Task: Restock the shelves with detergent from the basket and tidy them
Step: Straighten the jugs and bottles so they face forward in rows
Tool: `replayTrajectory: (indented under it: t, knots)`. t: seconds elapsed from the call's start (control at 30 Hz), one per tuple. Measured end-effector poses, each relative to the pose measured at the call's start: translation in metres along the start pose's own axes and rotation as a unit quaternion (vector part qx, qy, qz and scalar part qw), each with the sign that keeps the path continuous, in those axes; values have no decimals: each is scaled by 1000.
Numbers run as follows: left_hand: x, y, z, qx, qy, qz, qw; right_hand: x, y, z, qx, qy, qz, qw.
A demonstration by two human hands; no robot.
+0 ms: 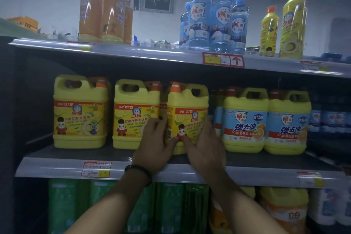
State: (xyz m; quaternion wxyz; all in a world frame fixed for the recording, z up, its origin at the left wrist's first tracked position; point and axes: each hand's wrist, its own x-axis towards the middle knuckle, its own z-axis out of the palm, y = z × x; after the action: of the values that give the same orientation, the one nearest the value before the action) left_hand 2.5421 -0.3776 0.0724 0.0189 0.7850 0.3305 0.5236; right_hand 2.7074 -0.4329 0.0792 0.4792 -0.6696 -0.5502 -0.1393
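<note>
A yellow detergent jug (187, 108) with an orange cap stands on the middle shelf (106, 167), turned at an angle to its neighbours. My left hand (154, 143) grips its left side, fingers wrapped round the edge. My right hand (206, 144) holds its right side, thumb across the lower front label. Two matching yellow jugs (80, 112) (135, 114) stand to its left, labels facing front. No basket is in view.
Two yellow jugs with blue labels (246, 119) (287, 122) stand close on the right. The top shelf (133, 51) carries orange bottles (105, 5), blue bottles (214, 17) and slim yellow bottles (292, 24). Green packs (121, 207) and orange bottles fill the bottom shelf.
</note>
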Motion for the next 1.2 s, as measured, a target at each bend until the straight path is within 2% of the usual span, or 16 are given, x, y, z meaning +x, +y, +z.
replayTrajectory:
  t: [0.13, 0.23, 0.33, 0.57, 0.7, 0.8, 0.87, 1.03, 1.13, 1.2]
  knots:
    - [-4, 4, 2, 27, 47, 13, 998, 1, 2, 0, -20, 7, 7, 1000]
    - [-6, 3, 4, 64, 58, 37, 996, 2, 4, -1, 6, 16, 23, 1000]
    - [-6, 5, 5, 94, 24, 24, 995, 4, 6, -1, 39, 21, 36, 998]
    - [1, 3, 7, 162, -51, -13, 985, 1, 6, 0, 15, 26, 22, 999]
    - [4, 0, 8, 223, -60, -19, 973, -1, 6, -1, 23, 29, 8, 999]
    - [2, 1, 9, 195, -32, -8, 980, -3, 3, -2, 11, 37, 8, 999]
    - [-1, 3, 3, 187, -2, 35, 982, -5, 2, -2, 1, 50, 6, 999]
    - [-5, -18, -52, 274, 71, 120, 952, -7, -1, -1, -39, 72, -8, 997]
    - [-13, -51, -87, 278, 116, 95, 949, -7, -3, -1, -61, 88, -17, 994]
    - [-18, -65, -95, 226, 116, 40, 966, -8, -3, 1, -69, 117, -78, 988]
